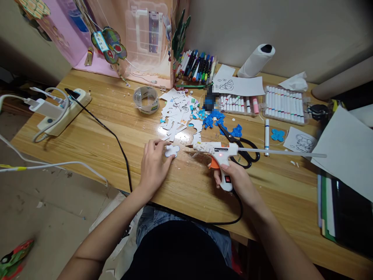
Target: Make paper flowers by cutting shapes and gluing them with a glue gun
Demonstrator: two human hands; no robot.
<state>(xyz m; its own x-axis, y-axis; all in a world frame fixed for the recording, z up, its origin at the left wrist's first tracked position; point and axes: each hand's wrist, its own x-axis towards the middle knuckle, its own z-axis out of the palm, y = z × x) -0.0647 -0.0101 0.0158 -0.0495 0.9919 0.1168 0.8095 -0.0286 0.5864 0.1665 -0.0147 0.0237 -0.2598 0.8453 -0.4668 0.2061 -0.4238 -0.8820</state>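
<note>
Left hand [153, 165]: I have a small white cutout [173, 151] pinched between thumb and fingers, low over the table [183, 186], near its front edge. Whether the cutout is lifted or flat, I cannot tell.

Right hand [240, 181]: closed around the handle of the glue gun [222, 155], fingers near the orange trigger; whether it is pressed, I cannot tell. Red light lit on the gun body. Nozzle points left at the cutout, just beside it, apart. Glue stick [276, 152] juts from the rear.

Scissors [232, 139] lie beyond the gun, partly hidden by it. White scraps [176, 111] and blue scraps [214, 119] lie beyond the cutout; tape roll [147, 109] left of the white ones.
</note>
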